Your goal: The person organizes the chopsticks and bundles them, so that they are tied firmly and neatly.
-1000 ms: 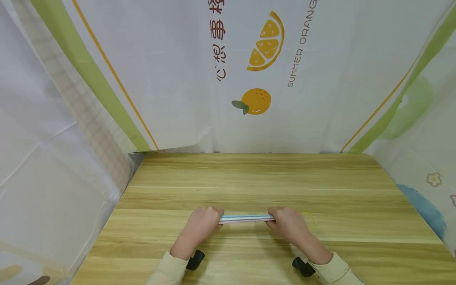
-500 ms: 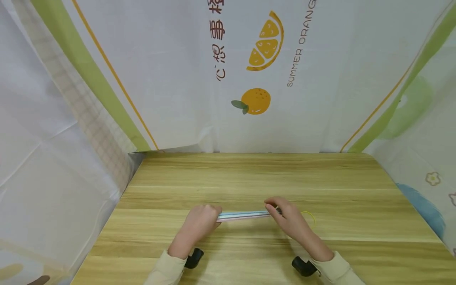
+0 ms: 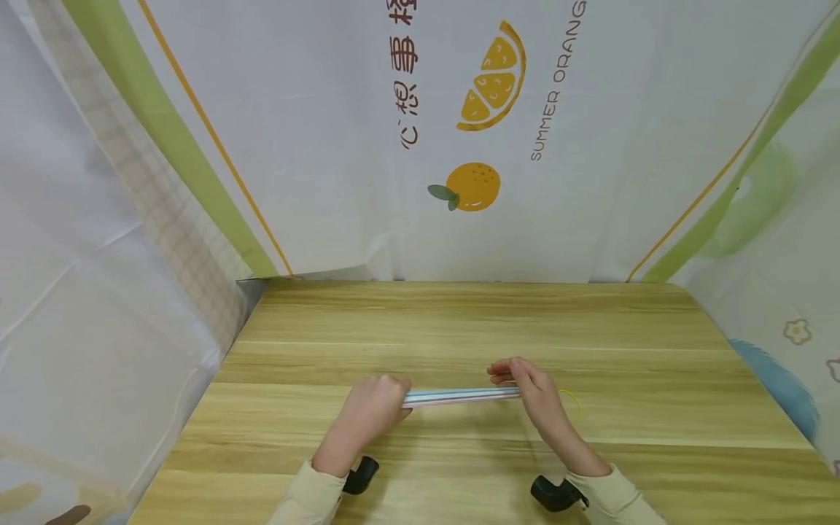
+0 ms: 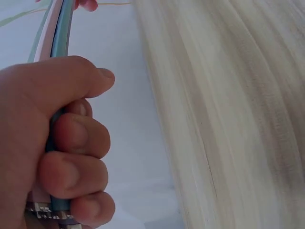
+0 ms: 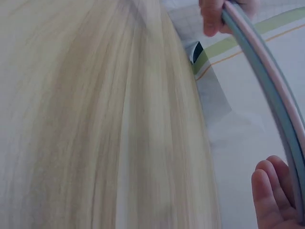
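Note:
A thin bundle of blue, pink and white straws [image 3: 459,396] is held level just above the wooden table [image 3: 459,321]. My left hand [image 3: 376,405] grips its left end in a fist; the left wrist view shows the fingers [image 4: 71,138] wrapped round the straws [image 4: 59,28]. My right hand [image 3: 531,390] is at the bundle's right end with its fingers raised and loosely bent. In the right wrist view those fingers [image 5: 272,195] lie beside the straws [image 5: 267,71] without wrapping them. A yellow rubber band [image 3: 572,401] lies on the table just right of that hand.
A printed cloth backdrop [image 3: 459,146] with orange fruit pictures walls in the table at the back and both sides. Black camera mounts [image 3: 359,474] sit at both wrists near the table's front edge.
My right hand has loosened its fist on the bundle's right end and lifted its fingers, shifting slightly away from me. The left hand keeps its grip in the same place.

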Available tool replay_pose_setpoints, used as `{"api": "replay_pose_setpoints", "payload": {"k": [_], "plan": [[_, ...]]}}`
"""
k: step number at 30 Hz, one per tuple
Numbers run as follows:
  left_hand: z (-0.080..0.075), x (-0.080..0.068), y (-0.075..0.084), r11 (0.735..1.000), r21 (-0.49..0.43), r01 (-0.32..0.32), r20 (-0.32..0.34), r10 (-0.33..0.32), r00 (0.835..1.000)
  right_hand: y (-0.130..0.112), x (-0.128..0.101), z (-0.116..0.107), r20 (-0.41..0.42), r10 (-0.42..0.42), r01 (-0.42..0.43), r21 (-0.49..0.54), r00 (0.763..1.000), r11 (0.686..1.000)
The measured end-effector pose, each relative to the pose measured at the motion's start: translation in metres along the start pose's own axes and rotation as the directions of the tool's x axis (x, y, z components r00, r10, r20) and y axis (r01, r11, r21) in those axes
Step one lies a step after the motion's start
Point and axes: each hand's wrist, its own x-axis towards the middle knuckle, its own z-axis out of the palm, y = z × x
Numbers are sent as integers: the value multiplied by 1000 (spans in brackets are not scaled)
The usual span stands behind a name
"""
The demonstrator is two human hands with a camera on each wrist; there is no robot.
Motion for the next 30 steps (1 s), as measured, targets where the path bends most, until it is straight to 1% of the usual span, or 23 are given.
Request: {"api": "replay_pose_setpoints", "payload": {"k": [4,7,10,14,19,22,25,30], "plan": [[-2,1,1,1000,-20,5,19,-5,1000,0,1,0,22,9,-11,58,1000,998],[-3,3,2,1000,-23,7,32,-6,999,0,2,0,11,12,-13,64,1000,998],[-5,4,3,1000,-12,11,51,-10,999,0,3,1,5,-9,8,59,1000,998],[-7,5,2,1000,4,1,77,-1,997,1,3,1,26,-49,48,54,998,997],[-9,7,2,1000,-8,-12,114,13,993,2,2,0,62,-69,66,48,996,997],[-9,7,1,1000,-17,-19,119,21,993,2,1,-2,85,-76,74,22,993,997],[-9,8,1,999,-13,-32,110,34,993,1,1,-3,104,-80,80,0,991,997],[-10,9,2,1000,3,-28,112,27,993,2,0,-3,107,-75,76,-6,991,997]]}}
